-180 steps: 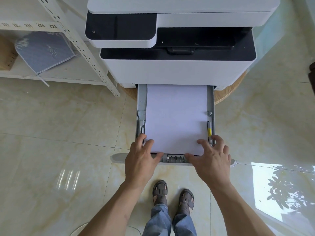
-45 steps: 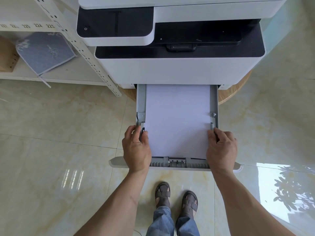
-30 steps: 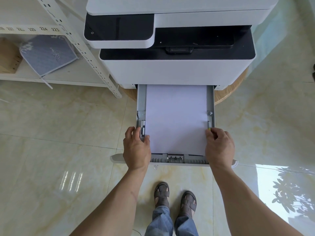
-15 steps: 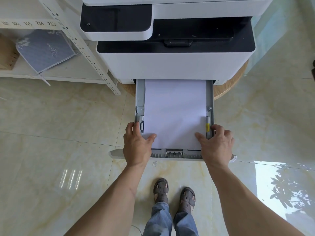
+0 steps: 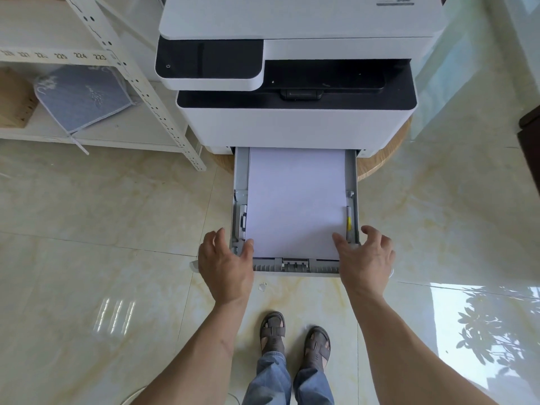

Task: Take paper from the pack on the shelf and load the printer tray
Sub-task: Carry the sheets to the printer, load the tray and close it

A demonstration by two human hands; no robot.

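Observation:
A white and black printer [image 5: 292, 124] stands on a round wooden stand, with its grey paper tray [image 5: 352, 176] pulled out toward me. A flat stack of white paper [image 5: 295, 200] lies inside the tray. My left hand [image 5: 226, 263] is at the tray's near left corner, fingers spread, thumb at the paper's corner. My right hand [image 5: 365, 258] is at the near right corner, fingers apart, thumb resting on the paper's edge. Neither hand holds anything. No paper pack shows on the shelf.
A white metal shelf [image 5: 140, 89] stands to the left of the printer, holding a blue-grey patterned cushion [image 5: 81, 97] and a wooden box [image 5: 14, 100]. Glossy tiled floor surrounds the tray. My sandalled feet [image 5: 295, 337] are just below the tray front. A small scrap [image 5: 262, 286] lies on the floor.
Both hands have let go of the side guides and slid back to the tray's front corners, fingers now spread. The paper lies as before.

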